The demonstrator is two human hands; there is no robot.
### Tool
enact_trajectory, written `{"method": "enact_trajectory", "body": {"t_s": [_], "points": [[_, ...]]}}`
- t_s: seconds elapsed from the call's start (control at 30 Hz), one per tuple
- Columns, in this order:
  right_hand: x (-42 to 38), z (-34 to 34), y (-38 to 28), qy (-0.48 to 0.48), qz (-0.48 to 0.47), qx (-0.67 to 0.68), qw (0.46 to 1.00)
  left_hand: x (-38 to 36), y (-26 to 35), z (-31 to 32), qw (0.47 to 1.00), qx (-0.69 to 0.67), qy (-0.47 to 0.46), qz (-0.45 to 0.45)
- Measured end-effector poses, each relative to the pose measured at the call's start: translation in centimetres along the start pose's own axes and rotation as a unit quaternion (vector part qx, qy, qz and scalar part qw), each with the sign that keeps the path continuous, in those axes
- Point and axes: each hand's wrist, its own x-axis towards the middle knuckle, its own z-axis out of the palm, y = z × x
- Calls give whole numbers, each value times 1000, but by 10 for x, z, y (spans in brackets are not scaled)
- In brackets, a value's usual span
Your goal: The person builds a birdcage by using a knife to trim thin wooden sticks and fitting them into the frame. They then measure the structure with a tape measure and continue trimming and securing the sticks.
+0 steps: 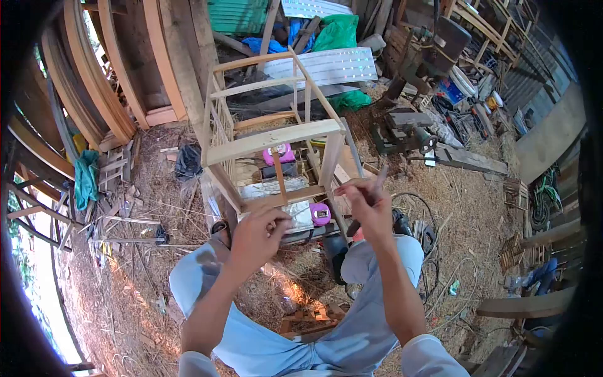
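Observation:
My left hand [257, 234] is closed, its thumb and fingers pinched together, with a thin pale wooden stick reaching from the fingertips toward the right. My right hand [372, 210] is also closed, fingers bent around a tool whose dark handle [353, 229] shows beside the palm; I cannot tell its kind. Both hands hover over my knees, in front of a pale wooden chair frame [273, 142] with slim spindles. A pink tape measure [321, 214] lies between the hands at the near side of the frame, and a second pink item [278, 154] sits farther back inside it.
A machine with a metal vise [405, 135] stands at the right rear. Curved boards [166, 60] lean on the left wall. Wood shavings [465, 213] and scraps cover the ground, with a black cable [424, 204] at the right. Green sheeting [336, 31] lies at the back.

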Motion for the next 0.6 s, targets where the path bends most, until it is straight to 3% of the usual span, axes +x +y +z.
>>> {"method": "enact_trajectory", "body": {"t_s": [0.03, 0.1, 0.23, 0.3, 0.37, 0.43, 0.6], "points": [[3, -2, 1, -2, -1, 3, 1000, -1, -2, -3, 1000, 3, 2, -1], [11, -1, -2, 52, 71, 176, 981, -6, -9, -12, 993, 40, 79, 73], [22, 4, 5, 28, 163, 324, 932, -4, -17, -38, 988, 38, 149, 21], [21, 9, 6, -2, 173, 333, 927, -2, -26, -51, 987, -1, 114, 113], [20, 12, 10, -67, 167, 308, 934, -5, -42, -57, 990, -11, 99, 105], [20, 17, 12, -58, 178, 283, 941, -6, -45, -63, 988, 45, 78, 126], [20, 25, 15, -40, 160, 279, 946, -6, -50, -71, 989, 29, 56, 136]]}}
